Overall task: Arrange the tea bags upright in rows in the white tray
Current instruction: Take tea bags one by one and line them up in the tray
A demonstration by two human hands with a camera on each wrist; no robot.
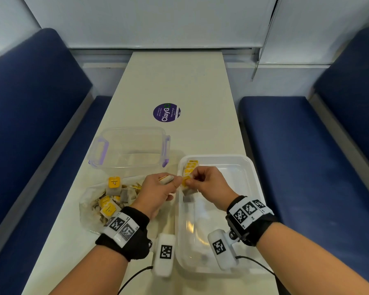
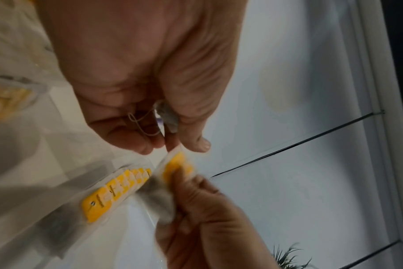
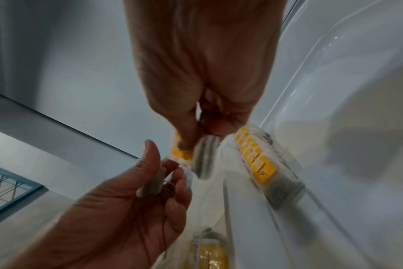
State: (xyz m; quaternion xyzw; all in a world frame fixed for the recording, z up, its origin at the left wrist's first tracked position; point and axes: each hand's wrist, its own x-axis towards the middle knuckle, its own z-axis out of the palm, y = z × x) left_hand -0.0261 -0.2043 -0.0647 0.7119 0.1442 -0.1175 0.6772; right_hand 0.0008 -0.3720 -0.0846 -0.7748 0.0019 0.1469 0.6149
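Booth table (image 1: 179,81): I am pinching one tea bag (image 1: 186,184) in my right hand (image 1: 209,186) and another in my left hand (image 1: 158,190); dangling strings are risking toppling the upright row (image 1: 190,167) in the white tray (image 1: 249,167).

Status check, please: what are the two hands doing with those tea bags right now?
Right hand pinches a yellow-tagged tea bag over the white tray. Left hand holds another bag. One row started, nothing blocking.
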